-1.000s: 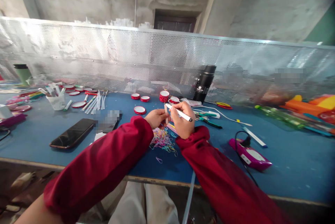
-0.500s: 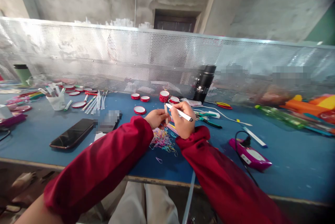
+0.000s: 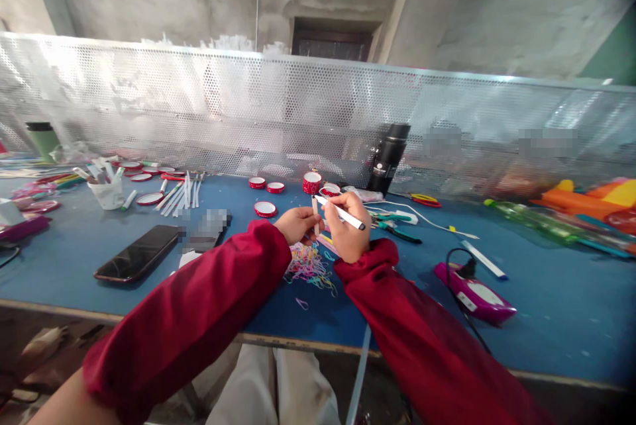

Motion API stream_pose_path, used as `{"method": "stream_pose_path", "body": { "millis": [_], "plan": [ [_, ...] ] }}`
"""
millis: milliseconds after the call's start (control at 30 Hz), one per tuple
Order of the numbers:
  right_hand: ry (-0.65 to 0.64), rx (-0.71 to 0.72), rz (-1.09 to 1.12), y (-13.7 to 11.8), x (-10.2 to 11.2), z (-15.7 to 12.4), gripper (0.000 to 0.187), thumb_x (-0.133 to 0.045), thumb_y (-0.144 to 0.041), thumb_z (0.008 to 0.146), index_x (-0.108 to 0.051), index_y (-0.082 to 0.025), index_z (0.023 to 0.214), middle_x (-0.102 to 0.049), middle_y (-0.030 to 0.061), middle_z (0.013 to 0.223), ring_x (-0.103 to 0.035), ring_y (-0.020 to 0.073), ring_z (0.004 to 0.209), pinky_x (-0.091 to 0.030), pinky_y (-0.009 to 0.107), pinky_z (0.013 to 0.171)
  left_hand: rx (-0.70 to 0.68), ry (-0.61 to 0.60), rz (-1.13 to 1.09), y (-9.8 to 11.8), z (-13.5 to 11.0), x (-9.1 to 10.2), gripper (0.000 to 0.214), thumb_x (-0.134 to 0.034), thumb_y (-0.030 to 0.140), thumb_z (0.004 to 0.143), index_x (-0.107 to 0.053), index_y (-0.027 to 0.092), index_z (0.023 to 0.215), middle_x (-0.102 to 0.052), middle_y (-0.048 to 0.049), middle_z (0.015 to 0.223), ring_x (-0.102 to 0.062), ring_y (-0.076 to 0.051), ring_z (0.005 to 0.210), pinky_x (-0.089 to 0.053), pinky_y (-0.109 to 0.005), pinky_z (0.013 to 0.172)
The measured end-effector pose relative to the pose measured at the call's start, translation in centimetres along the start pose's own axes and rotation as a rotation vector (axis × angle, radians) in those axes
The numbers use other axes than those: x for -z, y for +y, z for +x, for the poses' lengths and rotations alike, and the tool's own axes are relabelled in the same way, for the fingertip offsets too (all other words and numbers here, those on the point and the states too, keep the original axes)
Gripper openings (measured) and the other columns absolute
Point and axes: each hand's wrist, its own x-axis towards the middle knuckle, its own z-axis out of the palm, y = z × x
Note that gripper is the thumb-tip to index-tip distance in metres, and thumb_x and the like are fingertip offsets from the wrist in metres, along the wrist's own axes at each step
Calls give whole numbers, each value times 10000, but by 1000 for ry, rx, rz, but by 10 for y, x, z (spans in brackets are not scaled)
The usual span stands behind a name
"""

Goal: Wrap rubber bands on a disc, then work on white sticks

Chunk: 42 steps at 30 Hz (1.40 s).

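My left hand [image 3: 297,225] pinches a slim beige stick [image 3: 315,213], which stands nearly upright between the fingertips. My right hand [image 3: 352,234] is closed around a white marker [image 3: 350,219] with a black end, held like a pen. Its dark tip is at the upper end of the stick; whether it touches I cannot tell. On the table below both hands lies a pile of small coloured rubber bands [image 3: 311,267], with one loose band [image 3: 301,304] nearer the edge. Just right of my right hand are green-handled pliers [image 3: 397,230].
Red-rimmed tape rolls [image 3: 265,209] lie beyond my hands, near a black bottle [image 3: 388,160]. To the left are a phone [image 3: 139,254] and a white cup [image 3: 106,194] of markers. A purple power strip [image 3: 474,296] with a cable lies at right. Behind runs a perforated metal screen [image 3: 238,100].
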Motion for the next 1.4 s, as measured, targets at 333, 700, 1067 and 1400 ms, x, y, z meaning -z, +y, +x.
{"method": "stream_pose_path", "body": {
  "millis": [333, 700, 1067, 1400],
  "plan": [
    [8, -1, -11, 0, 0, 0, 83, -592, -293, 860, -577, -212, 853, -651, 14, 754, -617, 171, 662, -487, 296, 613, -4, -2, 2, 0, 0, 0, 228, -469, 229, 928, -555, 138, 737, -540, 13, 615, -508, -70, 477, -437, -189, 462],
    [3, 1, 2, -2, 0, 0, 76, -589, -284, 859, -572, -212, 844, -647, 8, 750, -615, 165, 661, -484, 292, 618, -1, -3, 14, 0, 0, 0, 250, -428, 213, 944, -543, 138, 735, -541, 6, 631, -513, -68, 482, -441, -184, 457],
    [-8, 7, 4, -6, 0, 0, 84, -585, -291, 860, -572, -211, 838, -633, -2, 721, -597, 150, 623, -470, 278, 584, -4, 1, -15, 0, 1, 1, 215, -524, 267, 913, -552, 137, 743, -557, 9, 638, -516, -62, 476, -438, -182, 462],
    [-7, 9, 10, -5, 0, 0, 86, -588, -290, 857, -573, -209, 834, -628, -4, 718, -595, 149, 619, -462, 275, 576, 2, 6, -2, 0, 1, 1, 220, -483, 248, 930, -546, 135, 752, -549, 7, 633, -513, -62, 479, -441, -179, 464]
  ]
}}
